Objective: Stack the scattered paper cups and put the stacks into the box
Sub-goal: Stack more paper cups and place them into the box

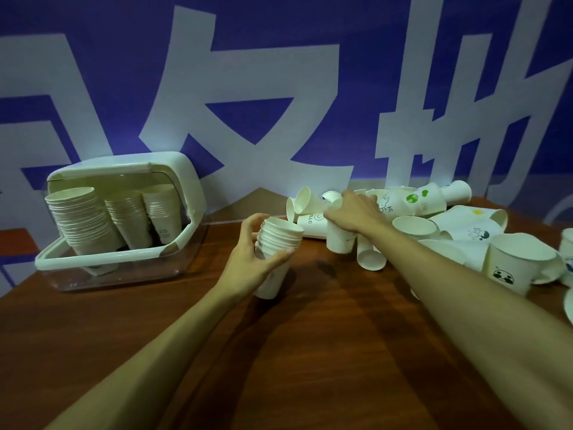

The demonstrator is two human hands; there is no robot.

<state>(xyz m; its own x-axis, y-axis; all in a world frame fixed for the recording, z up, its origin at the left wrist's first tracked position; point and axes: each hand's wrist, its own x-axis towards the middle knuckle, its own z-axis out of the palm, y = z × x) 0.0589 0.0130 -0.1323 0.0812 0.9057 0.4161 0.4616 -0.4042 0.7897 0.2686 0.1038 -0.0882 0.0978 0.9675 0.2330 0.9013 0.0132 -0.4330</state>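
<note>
Right of the box (102,259) (stacks (80,218) inside), the left hand (248,256) is gripping a cup stack (280,240) over open tabletop (310,321); the right hand (353,212) is clasping one cup (339,243) at the pile (465,225) edge.

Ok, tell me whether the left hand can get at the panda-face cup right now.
Probably not. The left hand grips a stack of cups, so it is full, and the right arm stretches between it and the panda-face cup, which stands to that arm's right.
</note>
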